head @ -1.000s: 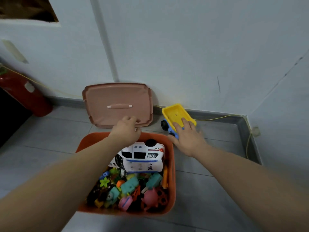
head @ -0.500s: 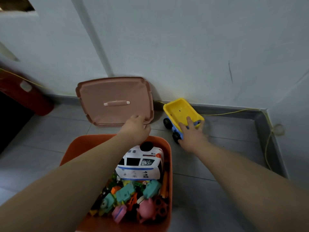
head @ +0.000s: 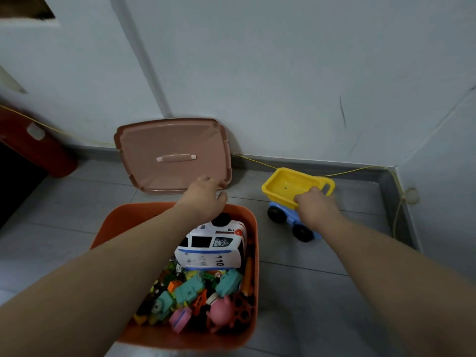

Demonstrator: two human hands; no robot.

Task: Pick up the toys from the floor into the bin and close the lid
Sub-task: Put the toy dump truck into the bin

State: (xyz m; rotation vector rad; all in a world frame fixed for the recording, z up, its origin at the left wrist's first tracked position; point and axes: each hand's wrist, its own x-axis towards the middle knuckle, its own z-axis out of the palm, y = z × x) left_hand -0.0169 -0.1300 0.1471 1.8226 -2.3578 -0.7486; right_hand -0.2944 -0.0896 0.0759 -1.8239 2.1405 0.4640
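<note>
Grey floor tiles carry an orange bin (head: pixel 177 338) holding a "110" police car (head: pixel 213 247); right hand (head: pixel 315 208) grip grasps the yellow truck (head: pixel 288 185), left hand (head: pixel 204 199) released.

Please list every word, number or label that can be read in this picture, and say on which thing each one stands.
"110" on the side of the white toy car in the orange bin, lying sideways.
"110" again, small, near the car's roof, upside down.
Small marks near the car's top edge: too blurred to read.
Label on the red cylinder: too blurred to read.
Nothing readable on the pink lid or the yellow toy truck.
</note>
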